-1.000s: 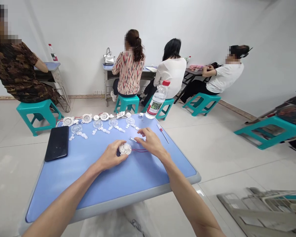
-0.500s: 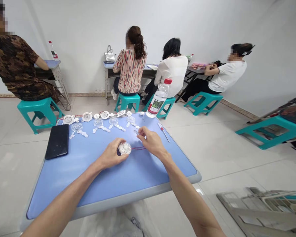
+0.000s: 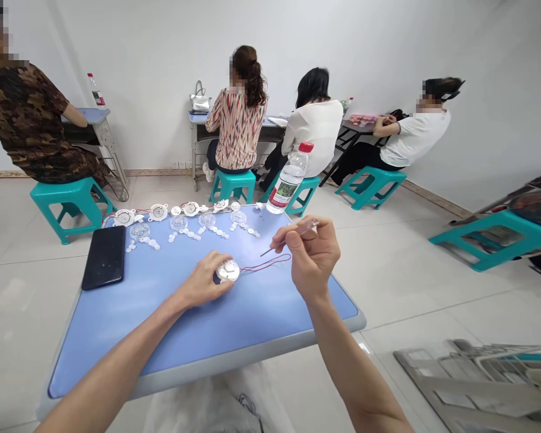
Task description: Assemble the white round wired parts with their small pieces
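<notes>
My left hand (image 3: 202, 279) grips a round clear plastic unit (image 3: 228, 271) on the blue table (image 3: 117, 349). A thin red wire loop (image 3: 265, 263) runs from that unit toward my right hand. My right hand (image 3: 311, 258) is raised over the table's right edge. Between its fingers is a slim screwdriver (image 3: 282, 242) with a clear shaft or handle, its tip pointing down and left, above the wire. A dark object shows under my left hand, partly hidden.
Near the far edge lies a row of white round parts (image 3: 157, 212), clear cups (image 3: 179, 223) and small white discs. A black phone (image 3: 104, 257) lies at the left, and a water bottle (image 3: 288, 180) stands beyond the far edge. Co-workers (image 3: 237, 120) sit on teal stools.
My right hand has lifted up and to the right, now holding the slim tool clear of the table. My left hand stays on the round unit.
</notes>
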`<state>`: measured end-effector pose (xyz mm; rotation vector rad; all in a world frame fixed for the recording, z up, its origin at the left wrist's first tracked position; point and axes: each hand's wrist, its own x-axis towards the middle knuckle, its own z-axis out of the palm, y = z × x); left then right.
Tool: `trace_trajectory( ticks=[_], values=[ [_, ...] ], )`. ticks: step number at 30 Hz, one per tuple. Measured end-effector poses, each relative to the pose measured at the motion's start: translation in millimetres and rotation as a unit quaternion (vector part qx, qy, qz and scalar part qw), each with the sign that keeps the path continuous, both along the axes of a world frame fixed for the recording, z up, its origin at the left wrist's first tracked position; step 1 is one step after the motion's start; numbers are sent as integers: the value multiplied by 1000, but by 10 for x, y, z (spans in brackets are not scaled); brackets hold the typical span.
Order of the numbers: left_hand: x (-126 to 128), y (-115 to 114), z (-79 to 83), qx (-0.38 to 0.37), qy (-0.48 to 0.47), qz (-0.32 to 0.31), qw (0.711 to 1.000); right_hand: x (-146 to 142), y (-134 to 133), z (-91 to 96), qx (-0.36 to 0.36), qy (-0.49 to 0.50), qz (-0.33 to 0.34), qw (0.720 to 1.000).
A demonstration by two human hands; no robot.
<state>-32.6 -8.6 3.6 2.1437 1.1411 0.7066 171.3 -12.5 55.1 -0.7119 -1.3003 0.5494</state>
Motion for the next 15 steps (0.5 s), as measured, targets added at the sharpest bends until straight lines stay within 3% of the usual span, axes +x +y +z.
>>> trace_trajectory(
  ticks=[7, 15],
  values=[
    [-22, 16, -10, 5, -14, -32, 999, -283, -199, -88, -32, 3, 106, 994],
    [-16, -11, 30, -6, -31, -69, 997, -401, -230, -356, 7, -40, 89, 995]
  ],
)
